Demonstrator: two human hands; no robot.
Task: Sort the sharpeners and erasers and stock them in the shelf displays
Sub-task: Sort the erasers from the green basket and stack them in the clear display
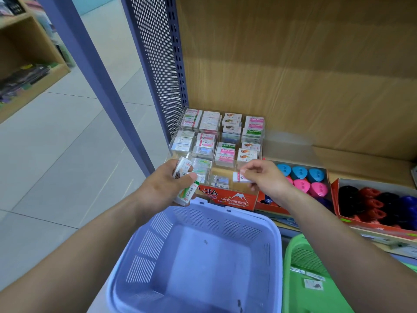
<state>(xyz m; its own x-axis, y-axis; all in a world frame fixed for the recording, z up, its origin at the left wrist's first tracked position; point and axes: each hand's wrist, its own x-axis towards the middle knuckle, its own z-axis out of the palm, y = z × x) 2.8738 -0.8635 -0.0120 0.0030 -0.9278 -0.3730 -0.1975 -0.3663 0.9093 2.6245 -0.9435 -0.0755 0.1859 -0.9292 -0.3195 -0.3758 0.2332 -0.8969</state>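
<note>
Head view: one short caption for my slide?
Right hand pinches an eraser at the eraser display; left hand holds several erasers.

Left hand (161,187), right hand (267,177) (both gripping).

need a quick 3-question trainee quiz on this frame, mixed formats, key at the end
1. Fill in: the sharpeners sit to the ___ of the eraser display.
2. The right hand pinches: A) one eraser B) a pen C) nothing.
3. True or false: the left hand holds nothing.

Key: 1 right; 2 A; 3 false, it grips an eraser stack.
</note>
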